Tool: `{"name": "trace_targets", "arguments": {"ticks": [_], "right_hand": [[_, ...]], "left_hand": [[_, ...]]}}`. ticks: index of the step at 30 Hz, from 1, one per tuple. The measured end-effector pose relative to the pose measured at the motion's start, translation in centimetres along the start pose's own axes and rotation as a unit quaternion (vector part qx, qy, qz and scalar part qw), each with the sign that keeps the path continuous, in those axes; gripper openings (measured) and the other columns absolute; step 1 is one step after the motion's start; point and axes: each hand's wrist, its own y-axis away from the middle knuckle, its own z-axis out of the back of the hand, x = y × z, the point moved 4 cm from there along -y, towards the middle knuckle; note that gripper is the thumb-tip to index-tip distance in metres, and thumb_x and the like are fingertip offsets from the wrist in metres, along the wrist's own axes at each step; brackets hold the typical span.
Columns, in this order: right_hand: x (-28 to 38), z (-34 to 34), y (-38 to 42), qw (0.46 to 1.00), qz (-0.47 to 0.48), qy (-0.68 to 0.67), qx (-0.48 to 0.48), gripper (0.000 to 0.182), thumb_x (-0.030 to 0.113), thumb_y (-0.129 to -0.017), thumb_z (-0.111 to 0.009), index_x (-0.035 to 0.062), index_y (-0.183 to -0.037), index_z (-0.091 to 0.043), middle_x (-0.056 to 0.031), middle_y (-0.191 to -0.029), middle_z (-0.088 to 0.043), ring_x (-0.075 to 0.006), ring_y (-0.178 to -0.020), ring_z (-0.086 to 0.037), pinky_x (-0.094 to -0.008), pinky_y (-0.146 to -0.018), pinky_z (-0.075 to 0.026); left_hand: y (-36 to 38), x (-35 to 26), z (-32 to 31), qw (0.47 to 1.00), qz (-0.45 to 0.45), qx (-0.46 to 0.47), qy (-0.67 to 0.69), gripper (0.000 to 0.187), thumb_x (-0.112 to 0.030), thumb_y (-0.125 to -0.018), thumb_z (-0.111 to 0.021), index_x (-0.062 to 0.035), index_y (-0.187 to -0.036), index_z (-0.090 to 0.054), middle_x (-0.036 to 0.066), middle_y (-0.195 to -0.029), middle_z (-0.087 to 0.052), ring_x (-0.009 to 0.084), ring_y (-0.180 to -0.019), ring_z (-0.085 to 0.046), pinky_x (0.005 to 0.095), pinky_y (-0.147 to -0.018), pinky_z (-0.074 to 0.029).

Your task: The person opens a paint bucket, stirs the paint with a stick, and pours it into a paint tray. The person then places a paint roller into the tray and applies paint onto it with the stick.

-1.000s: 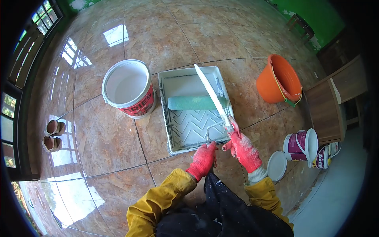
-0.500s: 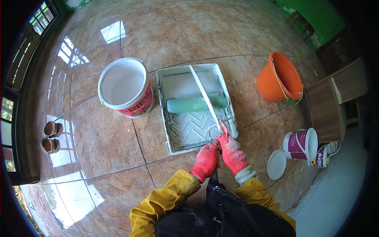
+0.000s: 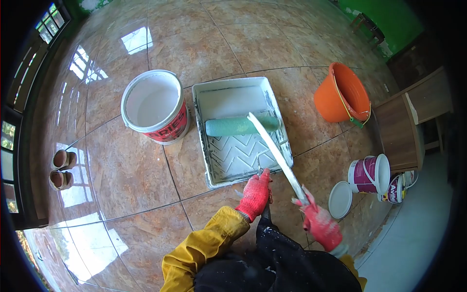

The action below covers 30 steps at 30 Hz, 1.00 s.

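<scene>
My left hand (image 3: 255,195), in a red knit glove, is closed around the handle end of a paint roller at the near rim of the paint tray (image 3: 199,146). The roller's green sleeve (image 3: 226,127) lies across the tray, over white paint and zigzag ridges. My right hand (image 3: 322,223), gloved alike, grips the lower end of a paint-coated stick (image 3: 277,153) right of the tray. That stick slants up and left, its far tip overlapping the roller sleeve in this view. Left of the tray stands a large paint bucket (image 3: 168,134) with white paint inside.
An orange bucket (image 3: 331,100) stands to the right, near a wooden cabinet (image 3: 401,134). Closer in are a purple-and-white paint pail (image 3: 362,176), another can (image 3: 393,192) and a round white lid (image 3: 340,200). Shoes (image 3: 61,179) sit far left on the tiled floor.
My right hand has moved right and back toward me, away from my left hand, drawing the stick with it. The left hand and roller have hardly moved.
</scene>
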Motion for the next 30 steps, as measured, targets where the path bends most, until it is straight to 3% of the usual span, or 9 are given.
{"name": "trace_targets", "arguments": {"ticks": [4,6,12,15,18,20,22,23,30], "right_hand": [[0.8,1.0,1.7,0.999,-0.029,0.030,0.030,0.060,0.023,-0.099,-0.038,0.0185,-0.152,-0.010,-0.0077,-0.118,-0.060,-0.0045,-0.055,-0.045,-0.0204,-0.048,-0.041],[2.4,0.0,0.9,0.999,-0.021,-0.020,-0.039,0.057,0.016,-0.096,-0.048,0.0151,-0.148,-0.026,-0.0053,-0.096,-0.062,-0.0107,-0.058,-0.051,-0.0258,-0.057,-0.046],[5.7,-3.5,-6.8,0.992,0.114,-0.050,0.031,0.052,0.006,-0.092,-0.049,0.0143,-0.142,-0.039,-0.0094,-0.103,-0.060,-0.0139,-0.075,-0.060,-0.0287,-0.068,-0.051],[7.0,-4.3,-9.7,0.958,0.267,0.101,-0.007,0.043,0.002,-0.091,-0.046,0.0156,-0.130,-0.053,-0.0187,-0.123,-0.055,-0.0220,-0.083,-0.061,-0.0296,-0.081,-0.051],[6.5,-5.5,-11.1,0.921,0.348,0.172,-0.030,0.050,-0.008,-0.084,-0.043,0.0149,-0.125,-0.058,-0.0091,-0.129,-0.056,-0.0247,-0.103,-0.059,-0.0310,-0.085,-0.049],[4.3,-5.8,-12.0,0.878,0.396,0.269,-0.032,0.055,-0.009,-0.083,-0.041,0.0117,-0.133,-0.050,-0.0106,-0.128,-0.057,-0.0310,-0.113,-0.056,-0.0322,-0.093,-0.046],[3.4,-5.9,-11.7,0.925,0.347,0.150,-0.036,0.060,-0.007,-0.084,-0.041,0.0056,-0.142,-0.035,-0.0086,-0.124,-0.060,-0.0289,-0.117,-0.054,-0.0317,-0.095,-0.046],[3.6,-5.9,-10.9,0.880,0.372,0.289,-0.063,0.064,-0.006,-0.086,-0.041,0.0016,-0.146,-0.022,-0.0075,-0.120,-0.063,-0.0258,-0.114,-0.056,-0.0314,-0.094,-0.047],[-1.2,-3.4,-8.6,0.923,0.300,0.241,-0.032,0.065,-0.002,-0.087,-0.041,0.0058,-0.148,-0.021,-0.0078,-0.123,-0.062,-0.0235,-0.101,-0.060,-0.0315,-0.090,-0.048]], "left_hand": [[0.0,0.5,0.1,1.000,-0.006,0.000,-0.024,0.048,-0.048,-0.095,-0.048,-0.0002,-0.091,-0.054,0.007,-0.061,-0.050,0.0196,-0.049,-0.054,0.0350,-0.046,-0.048],[-0.2,0.9,0.0,1.000,-0.001,-0.002,-0.016,0.049,-0.048,-0.095,-0.047,-0.0001,-0.091,-0.053,0.007,-0.061,-0.050,0.0200,-0.049,-0.054,0.0352,-0.046,-0.048],[0.6,1.1,0.2,0.999,-0.007,0.005,-0.031,0.049,-0.049,-0.095,-0.045,-0.0014,-0.090,-0.052,0.007,-0.062,-0.051,0.0208,-0.049,-0.054,0.0357,-0.046,-0.048],[0.9,1.0,0.5,0.998,0.002,-0.001,-0.060,0.048,-0.049,-0.095,-0.045,-0.0017,-0.090,-0.051,0.007,-0.062,-0.051,0.0210,-0.049,-0.055,0.0358,-0.046,-0.048],[1.0,0.9,0.6,0.998,0.016,-0.019,-0.062,0.043,-0.047,-0.094,-0.051,-0.0036,-0.092,-0.054,0.003,-0.059,-0.046,0.0176,-0.046,-0.049,0.0342,-0.044,-0.045],[0.8,0.7,0.7,0.998,0.025,-0.015,-0.058,0.043,-0.047,-0.093,-0.051,-0.0035,-0.092,-0.054,0.003,-0.059,-0.046,0.0175,-0.046,-0.049,0.0340,-0.044,-0.045],[0.9,1.0,0.9,0.998,0.039,-0.010,-0.054,0.043,-0.047,-0.093,-0.052,-0.0035,-0.092,-0.053,0.002,-0.059,-0.046,0.0174,-0.046,-0.049,0.0338,-0.044,-0.045],[0.9,1.1,0.8,0.998,0.038,-0.002,-0.045,0.044,-0.047,-0.093,-0.052,-0.0032,-0.092,-0.053,0.003,-0.059,-0.047,0.0173,-0.046,-0.049,0.0338,-0.044,-0.045],[0.7,1.0,1.0,0.996,0.002,0.013,-0.085,0.049,-0.048,-0.095,-0.045,0.0000,-0.094,-0.053,0.009,-0.063,-0.053,0.0215,-0.052,-0.057,0.0366,-0.049,-0.049]]}}
